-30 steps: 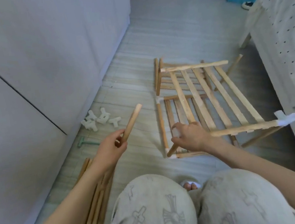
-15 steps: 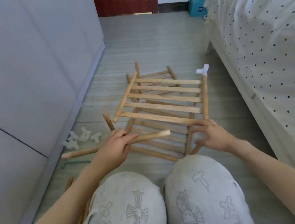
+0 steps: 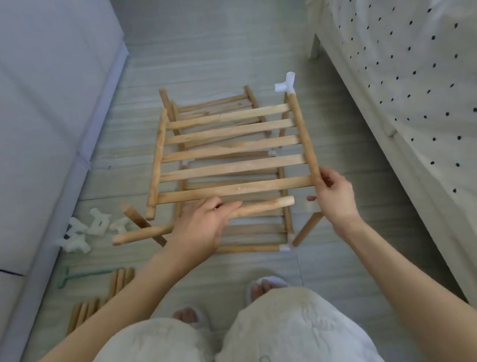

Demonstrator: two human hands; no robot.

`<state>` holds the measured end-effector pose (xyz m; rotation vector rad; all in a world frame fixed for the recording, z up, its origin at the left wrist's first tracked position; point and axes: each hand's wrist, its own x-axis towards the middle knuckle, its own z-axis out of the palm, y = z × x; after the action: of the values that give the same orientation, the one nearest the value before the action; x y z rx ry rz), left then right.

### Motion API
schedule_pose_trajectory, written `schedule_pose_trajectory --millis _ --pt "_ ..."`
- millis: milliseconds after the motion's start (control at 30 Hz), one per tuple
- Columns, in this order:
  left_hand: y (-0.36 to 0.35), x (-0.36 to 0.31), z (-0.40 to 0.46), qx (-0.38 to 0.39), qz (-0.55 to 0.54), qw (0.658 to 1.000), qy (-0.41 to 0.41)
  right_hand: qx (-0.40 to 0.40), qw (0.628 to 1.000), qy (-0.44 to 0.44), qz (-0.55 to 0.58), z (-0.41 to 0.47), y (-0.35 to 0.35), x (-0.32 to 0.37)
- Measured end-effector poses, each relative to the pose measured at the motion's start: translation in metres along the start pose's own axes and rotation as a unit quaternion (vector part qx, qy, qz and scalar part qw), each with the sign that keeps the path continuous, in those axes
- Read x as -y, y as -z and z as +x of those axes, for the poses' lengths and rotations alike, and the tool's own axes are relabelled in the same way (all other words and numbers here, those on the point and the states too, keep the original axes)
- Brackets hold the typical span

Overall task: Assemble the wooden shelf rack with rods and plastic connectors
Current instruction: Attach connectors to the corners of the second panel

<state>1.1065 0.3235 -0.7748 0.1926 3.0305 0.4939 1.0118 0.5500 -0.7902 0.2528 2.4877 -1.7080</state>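
Left hand (image 3: 204,230) grip clasps loose rod (image 3: 261,206), held level before knees. Right hand (image 3: 337,198) grip pinches near corner of slatted shelf rack (image 3: 232,168), raised above floor (image 3: 209,49). Spare connectors (image 3: 87,229) lie left.

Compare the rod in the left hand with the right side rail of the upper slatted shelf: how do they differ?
The loose rod lies crosswise in the left hand; the side rail runs away from the person.
The loose rod has both ends bare; the side rail carries a white connector at its far end.
The loose rod is joined to nothing; the side rail holds five slats, with the right hand at its near end.
Both are round, light wood.
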Motion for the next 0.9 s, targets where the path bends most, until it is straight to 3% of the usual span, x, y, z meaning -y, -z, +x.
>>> schedule_pose_trajectory --millis 133,567,700,800,900 --pt "-0.016 -0.017 0.007 0.018 0.001 0.999 -0.047 0.028 0.999 0.003 0.017 0.004 0.009 -0.002" --pt "-0.028 -0.015 0.020 0.001 -0.053 0.997 -0.055 0.069 0.992 -0.045 0.100 0.003 0.014 -0.001" --pt "-0.027 -0.018 0.025 -0.003 0.009 0.999 -0.050 0.092 0.984 -0.084 0.128 0.005 0.011 0.002" --pt "-0.027 -0.023 0.031 0.015 0.066 0.996 -0.065 0.119 0.979 -0.100 0.129 0.004 0.011 0.002" --pt "-0.025 -0.023 0.038 0.060 0.019 0.997 -0.046 0.132 0.982 -0.078 0.114 0.002 0.011 0.000"
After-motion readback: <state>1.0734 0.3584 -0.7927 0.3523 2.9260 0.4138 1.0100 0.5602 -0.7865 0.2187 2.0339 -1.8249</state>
